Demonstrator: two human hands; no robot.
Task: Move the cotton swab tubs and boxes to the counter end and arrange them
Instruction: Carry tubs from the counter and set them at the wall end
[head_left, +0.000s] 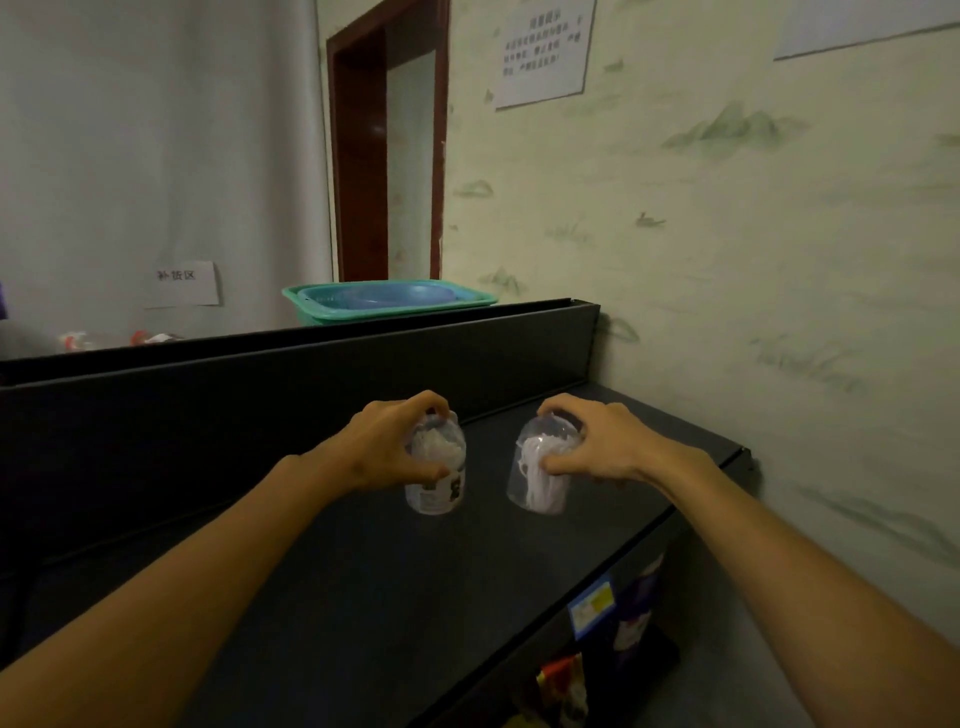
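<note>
Clear plastic, left tub: labelled tub (435, 467) of cotton swabs, upright, at about 11 o'clock from frame centre, over the dark counter (395, 582).
Left hand: left hand (395, 447) has its grip closed round the labelled tub, fingers curled over the lid, thumb on the near wall.
Clear plastic, right tub: unlabelled tub (540, 473) with white swabs inside, at about 1 o'clock from centre, leaning slightly toward the left tub.
Right hand: right hand (597, 447) has its grip closed on the unlabelled tub, fingers over the top, thumb against the side.
Contact with counter: cannot tell whether either base rests on the surface or hangs just above it.
Spacing: the two tubs are near each other but apart, side by side.
Position on counter: both sit toward the far end, where the counter meets the patterned wall (727, 260) at 2 o'clock.
Progress, judged: two tubs have reached the counter end; release and final alignment are not yet done.
Outstanding, judged: no boxes are visible on the counter; any remaining tubs and boxes are out of view, so the count left is unknown.
Background: green basket (467, 301) beyond the back rail at 12 o'clock.
</note>
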